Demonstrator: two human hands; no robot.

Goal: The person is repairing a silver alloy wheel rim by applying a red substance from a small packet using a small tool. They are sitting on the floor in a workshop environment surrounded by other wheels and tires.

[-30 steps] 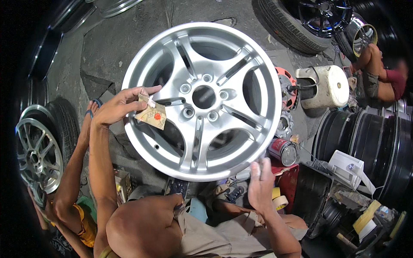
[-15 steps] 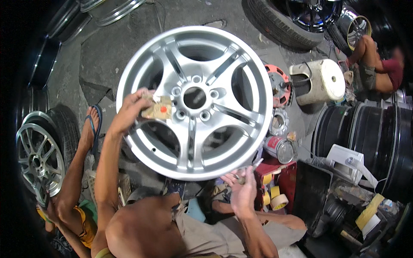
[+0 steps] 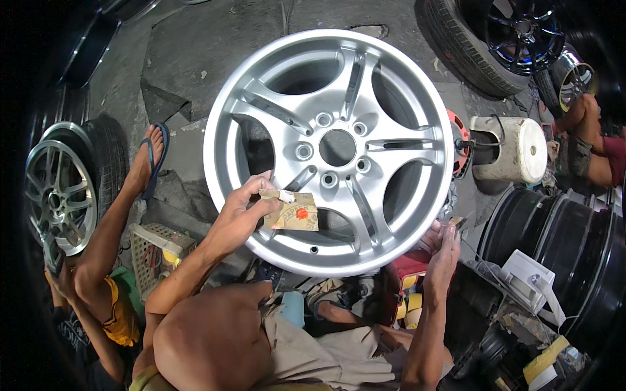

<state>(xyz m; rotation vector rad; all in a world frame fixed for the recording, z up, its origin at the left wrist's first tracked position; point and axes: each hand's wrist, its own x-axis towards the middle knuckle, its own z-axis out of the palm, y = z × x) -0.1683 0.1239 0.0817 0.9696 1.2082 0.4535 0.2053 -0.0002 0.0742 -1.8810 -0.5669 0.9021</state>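
A large silver alloy wheel rim (image 3: 398,153) with paired spokes lies face up before me. Between the thumb and fingers of my left hand (image 3: 242,212) is a folded tan piece of sandpaper (image 3: 303,221), printed and marked with an orange-red spot. That hand is over the wheel's lower left, by a spoke opening. My right hand (image 3: 442,257) is cupped at the lower right edge of the wheel, fingers against it and thumb up. Part of its grip is hidden.
Another person's sandalled foot (image 3: 155,153) is at left, beside a spoked wheel (image 3: 59,202) and a plastic basket (image 3: 147,247). At right are a white stool (image 3: 521,150), stacked dark rims (image 3: 554,241) and a red box (image 3: 391,293) with tape rolls. A tyre (image 3: 463,45) lies far right.
The wheel has turned counterclockwise, its valve hole moving from lower left toward the bottom. My right hand has moved right and up along the edge. The whole view has shifted.
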